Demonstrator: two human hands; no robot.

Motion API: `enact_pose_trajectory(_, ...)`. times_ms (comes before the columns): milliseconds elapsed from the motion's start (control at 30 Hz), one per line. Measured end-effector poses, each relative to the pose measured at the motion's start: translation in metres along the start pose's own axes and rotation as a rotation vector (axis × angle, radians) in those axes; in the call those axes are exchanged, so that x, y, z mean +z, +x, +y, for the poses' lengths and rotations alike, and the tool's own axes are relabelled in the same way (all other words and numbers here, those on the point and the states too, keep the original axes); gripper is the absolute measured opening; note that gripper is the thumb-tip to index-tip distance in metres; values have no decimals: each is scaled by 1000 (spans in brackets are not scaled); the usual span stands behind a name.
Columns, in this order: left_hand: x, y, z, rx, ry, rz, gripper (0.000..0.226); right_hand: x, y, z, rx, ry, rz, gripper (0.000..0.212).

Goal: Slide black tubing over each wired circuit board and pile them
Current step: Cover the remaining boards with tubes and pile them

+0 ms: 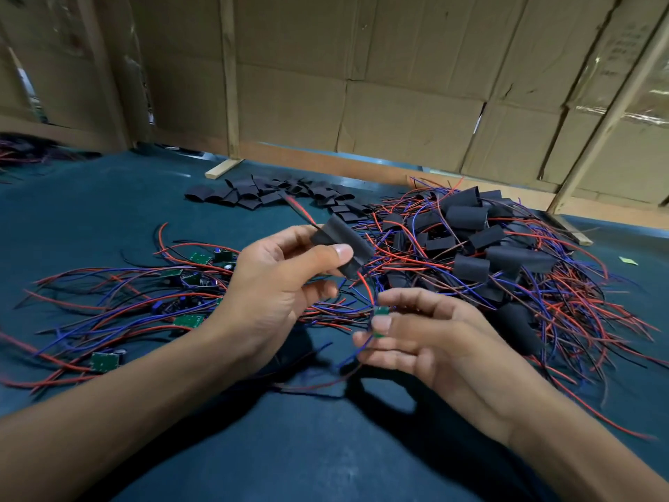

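Above the green surface [325, 447], the left hand [275, 284] pinches a black tubing piece [344, 248] threaded on a red wire [365, 288]; the right hand [427, 342] pinches the small circuit board [381, 311] just below. Sleeved boards [488, 248] pile up at right, bare boards [188, 284] lie left.

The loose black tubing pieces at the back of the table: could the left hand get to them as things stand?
Probably not right away. The left hand already pinches a black tube threaded with wires. The loose tubing pieces lie farther back, with bare green table before them.
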State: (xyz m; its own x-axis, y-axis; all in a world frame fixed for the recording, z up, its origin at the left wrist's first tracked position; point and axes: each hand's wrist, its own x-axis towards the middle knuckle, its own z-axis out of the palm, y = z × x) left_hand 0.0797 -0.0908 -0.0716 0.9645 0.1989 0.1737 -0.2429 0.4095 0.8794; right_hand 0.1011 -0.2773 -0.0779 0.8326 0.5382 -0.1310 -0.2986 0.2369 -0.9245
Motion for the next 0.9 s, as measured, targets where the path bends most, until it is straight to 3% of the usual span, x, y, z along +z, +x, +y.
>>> enact_pose_trajectory(100, 1, -3, -2, 19, 82, -61, 23, 4, -1, -5, -93, 143, 24, 41)
enact_pose_trajectory(167, 3, -6, -6, -27, 88, -122, 35, 5, -2, -8, -156, 143, 60, 46)
enact_pose_trajectory(233, 4, -7, -10, -54, 71, -162, 32, 5, -3, -9, -214, 72, 106, 50)
enact_pose_trajectory(400, 6, -5, -12, -62, -47, -148, 24, 3, -6, -11, -365, -91, 99, 23)
enact_pose_trajectory(667, 2, -4, -15, -35, -5, -201, 35, -2, -3, -12, -341, -95, 102, 19)
enact_pose_trajectory(900, 3, -6, -17, -21, 72, -215, 39, -8, -3, -12, -224, -37, 5, 30)
